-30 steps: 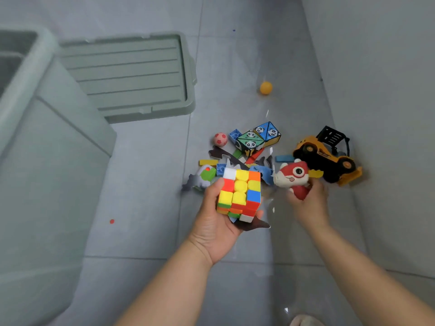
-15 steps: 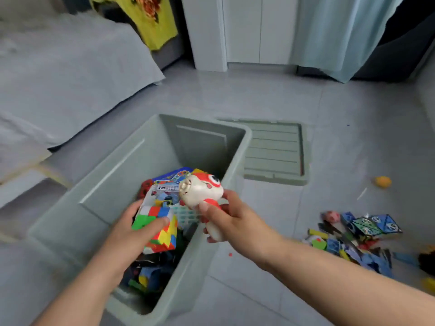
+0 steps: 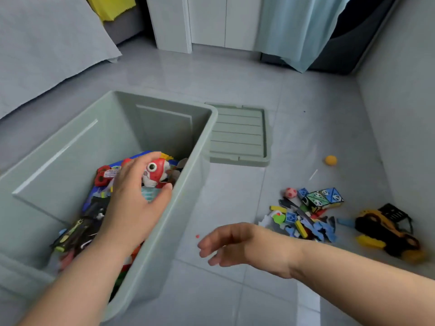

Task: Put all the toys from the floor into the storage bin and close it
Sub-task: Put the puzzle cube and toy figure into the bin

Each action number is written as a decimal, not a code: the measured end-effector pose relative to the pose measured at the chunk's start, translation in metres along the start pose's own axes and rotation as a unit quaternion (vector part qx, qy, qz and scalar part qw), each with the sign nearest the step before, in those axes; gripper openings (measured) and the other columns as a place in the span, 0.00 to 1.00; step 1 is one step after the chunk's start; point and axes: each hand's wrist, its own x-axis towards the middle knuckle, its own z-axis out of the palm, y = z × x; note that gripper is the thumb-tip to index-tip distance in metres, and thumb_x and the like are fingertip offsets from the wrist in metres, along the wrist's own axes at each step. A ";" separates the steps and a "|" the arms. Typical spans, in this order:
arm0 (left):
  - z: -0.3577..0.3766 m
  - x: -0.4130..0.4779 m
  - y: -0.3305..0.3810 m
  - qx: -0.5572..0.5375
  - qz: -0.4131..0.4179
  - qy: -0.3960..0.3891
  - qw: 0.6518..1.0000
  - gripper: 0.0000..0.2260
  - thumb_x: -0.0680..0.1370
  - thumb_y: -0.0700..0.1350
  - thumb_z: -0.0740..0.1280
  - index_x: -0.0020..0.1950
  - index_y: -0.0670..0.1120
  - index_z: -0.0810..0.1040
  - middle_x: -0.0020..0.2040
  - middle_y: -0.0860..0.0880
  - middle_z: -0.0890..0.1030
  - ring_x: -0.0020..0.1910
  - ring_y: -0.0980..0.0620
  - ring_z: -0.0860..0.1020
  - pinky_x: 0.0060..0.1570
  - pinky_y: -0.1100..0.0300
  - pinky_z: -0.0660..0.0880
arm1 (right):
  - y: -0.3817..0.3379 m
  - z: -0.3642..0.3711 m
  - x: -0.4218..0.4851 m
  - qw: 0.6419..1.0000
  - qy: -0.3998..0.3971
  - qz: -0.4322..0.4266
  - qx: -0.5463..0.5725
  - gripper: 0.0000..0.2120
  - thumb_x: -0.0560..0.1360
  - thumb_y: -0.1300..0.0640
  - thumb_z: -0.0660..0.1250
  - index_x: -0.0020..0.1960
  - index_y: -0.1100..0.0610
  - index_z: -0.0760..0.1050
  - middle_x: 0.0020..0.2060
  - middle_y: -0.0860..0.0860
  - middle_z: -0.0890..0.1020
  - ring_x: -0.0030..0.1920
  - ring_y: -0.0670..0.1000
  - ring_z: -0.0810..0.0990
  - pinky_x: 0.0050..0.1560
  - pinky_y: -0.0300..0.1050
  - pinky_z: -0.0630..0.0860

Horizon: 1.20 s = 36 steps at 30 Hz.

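Down in the storage bin (image 3: 202, 147), the left hand (image 3: 131, 203) hangs over the red-and-white fish toy (image 3: 156, 171), fingers spread and loosely arched. Whether they touch it I cannot tell, but nothing looks gripped. The fish lies on top of the heap inside, near the right wall. The right hand (image 3: 228, 245) hovers empty over the tile just beside the bin, fingers relaxed and slightly curled.

Plenty waits on the floor, and here is where it could slip. The pile of blocks and flat pieces (image 3: 303, 217) is thin stuff on smooth tile, so a hurried scoop could scatter it. The orange ball (image 3: 330, 160) sits apart from the pile, and one nudge could send it rolling off. The tiny red bead (image 3: 197, 236) near the right hand is easy to overlook.

The big one is the yellow truck (image 3: 388, 229). It is bulky, and dropped on top it could stand above the rim and stop the lid (image 3: 237, 135), lying on the floor behind the bin, from seating.
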 end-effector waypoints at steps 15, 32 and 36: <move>0.314 -0.048 -0.004 0.125 -0.094 -0.420 0.894 0.42 0.71 0.47 0.72 0.77 0.49 0.49 0.74 0.47 0.60 0.71 0.47 0.63 0.66 0.60 0.61 | 0.247 -0.174 -0.033 0.846 0.419 0.155 -0.291 0.38 0.71 0.48 0.69 0.74 0.49 0.52 0.73 0.53 0.54 0.72 0.58 0.55 0.68 0.51 0.62; 0.400 -0.041 -0.026 0.230 -0.124 -0.340 0.903 0.40 0.70 0.56 0.72 0.76 0.55 0.54 0.66 0.45 0.64 0.63 0.45 0.68 0.61 0.57 0.66 | 0.277 -0.194 0.032 0.813 0.426 0.112 -0.381 0.28 0.72 0.48 0.67 0.70 0.50 0.63 0.67 0.57 0.66 0.64 0.65 0.63 0.58 0.60 0.71; 0.394 -0.039 -0.029 0.158 -0.174 -0.311 0.921 0.25 0.70 0.47 0.72 0.65 0.52 0.70 0.57 0.46 0.67 0.53 0.44 0.75 0.50 0.57 0.74 | 0.286 -0.199 0.032 0.793 0.406 0.093 -0.444 0.32 0.60 0.58 0.77 0.61 0.53 0.69 0.54 0.61 0.78 0.48 0.68 0.75 0.33 0.55 0.79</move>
